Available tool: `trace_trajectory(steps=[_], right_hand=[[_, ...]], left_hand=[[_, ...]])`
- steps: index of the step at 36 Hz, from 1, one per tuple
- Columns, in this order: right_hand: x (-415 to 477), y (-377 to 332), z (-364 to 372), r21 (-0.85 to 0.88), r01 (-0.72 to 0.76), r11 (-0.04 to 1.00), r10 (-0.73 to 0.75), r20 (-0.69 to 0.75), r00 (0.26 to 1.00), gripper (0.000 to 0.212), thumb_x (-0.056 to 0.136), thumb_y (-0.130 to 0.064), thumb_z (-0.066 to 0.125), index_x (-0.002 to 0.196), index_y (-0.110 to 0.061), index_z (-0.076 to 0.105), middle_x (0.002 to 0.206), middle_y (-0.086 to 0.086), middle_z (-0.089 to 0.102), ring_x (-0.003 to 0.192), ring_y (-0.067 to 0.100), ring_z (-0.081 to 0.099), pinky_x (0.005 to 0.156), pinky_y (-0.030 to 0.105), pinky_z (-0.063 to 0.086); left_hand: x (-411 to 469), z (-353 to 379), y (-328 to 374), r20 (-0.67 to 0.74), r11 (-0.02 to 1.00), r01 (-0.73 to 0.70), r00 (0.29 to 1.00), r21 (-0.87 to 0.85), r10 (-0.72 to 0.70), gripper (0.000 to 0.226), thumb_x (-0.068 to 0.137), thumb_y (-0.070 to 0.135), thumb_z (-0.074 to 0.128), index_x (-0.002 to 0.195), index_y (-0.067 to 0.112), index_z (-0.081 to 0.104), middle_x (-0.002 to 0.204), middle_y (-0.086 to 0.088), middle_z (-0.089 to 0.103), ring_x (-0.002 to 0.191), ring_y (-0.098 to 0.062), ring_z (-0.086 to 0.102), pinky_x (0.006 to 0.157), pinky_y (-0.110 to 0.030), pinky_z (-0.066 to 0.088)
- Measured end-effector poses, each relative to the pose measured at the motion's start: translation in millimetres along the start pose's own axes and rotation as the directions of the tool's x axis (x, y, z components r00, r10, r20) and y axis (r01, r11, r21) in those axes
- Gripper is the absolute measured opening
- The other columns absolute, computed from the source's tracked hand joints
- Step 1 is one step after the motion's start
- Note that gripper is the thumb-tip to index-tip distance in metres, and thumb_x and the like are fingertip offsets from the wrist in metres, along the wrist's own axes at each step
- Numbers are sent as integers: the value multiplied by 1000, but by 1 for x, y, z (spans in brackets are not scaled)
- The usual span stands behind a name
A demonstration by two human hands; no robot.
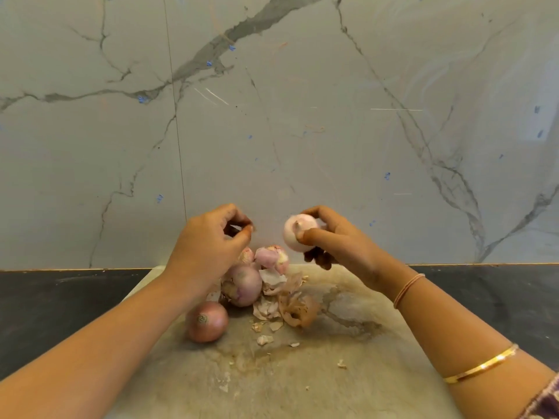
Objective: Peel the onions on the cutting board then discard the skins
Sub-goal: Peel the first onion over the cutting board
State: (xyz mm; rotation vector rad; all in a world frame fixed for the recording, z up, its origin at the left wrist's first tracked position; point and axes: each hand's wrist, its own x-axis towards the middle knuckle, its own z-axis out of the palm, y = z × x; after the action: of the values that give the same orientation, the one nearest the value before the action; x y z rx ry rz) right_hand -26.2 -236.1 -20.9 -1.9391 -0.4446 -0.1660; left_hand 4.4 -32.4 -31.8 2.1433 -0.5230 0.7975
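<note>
Above the far end of the cutting board point(332, 373), the right hand point(332, 240) holds a peeled onion point(298, 232) clear of the surface. Its grip is closed round the bulb, with the thumb across the near face and the fingers curled behind and beneath. Left of this grip, level with it and apart from it, the left hand point(208, 246) has its thumb and fingertips drawn together. Something dark shows between them, but whether that grip pinches a scrap of skin or nothing cannot be told. Below and between the two grips lie a part-peeled onion point(243, 285), pale bulbs point(272, 257) just behind it, and, nearest the person, an unpeeled onion point(207, 322) with its brown coat whole. Loose skins point(290, 300) lie beneath the right grip, touching the part-peeled onion. Judged step: peeling of the held onion is at or near its end, at least one onion is untouched, and no skins are discarded yet. The next move likely calls for setting the bare bulb down apart from the skins, then working a fingernail under the coat of the unpeeled onion at its neck. Dark tabletop point(60, 297) flanks the board.
</note>
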Motion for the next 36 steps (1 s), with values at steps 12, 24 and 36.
trace_trajectory(steps=[12,24,36], right_hand=[[-8,6,-16,-64,-15,998,11,-59,998,21,94,-23,60,113,-22,53,88,3,62,66,9,54,59,18,45],[-8,2,-4,-13,28,1000,-27,32,999,16,96,-23,55,108,-22,65,89,1,60,61,4,46,56,16,39],[-6,4,2,-71,12,997,-7,68,998,10,96,-28,57,101,-25,64,89,3,60,66,10,43,53,13,37]], left_hand=[[-4,2,5,131,987,-29,990,-158,50,22,82,17,72,91,37,67,88,20,67,81,6,63,68,-6,46],[-12,6,16,63,928,-309,943,-210,328,25,83,19,67,106,27,68,94,21,66,85,3,65,72,-13,53],[-12,8,17,75,923,-379,921,-59,383,24,83,35,59,92,17,72,80,13,66,79,-5,60,65,-21,51]])
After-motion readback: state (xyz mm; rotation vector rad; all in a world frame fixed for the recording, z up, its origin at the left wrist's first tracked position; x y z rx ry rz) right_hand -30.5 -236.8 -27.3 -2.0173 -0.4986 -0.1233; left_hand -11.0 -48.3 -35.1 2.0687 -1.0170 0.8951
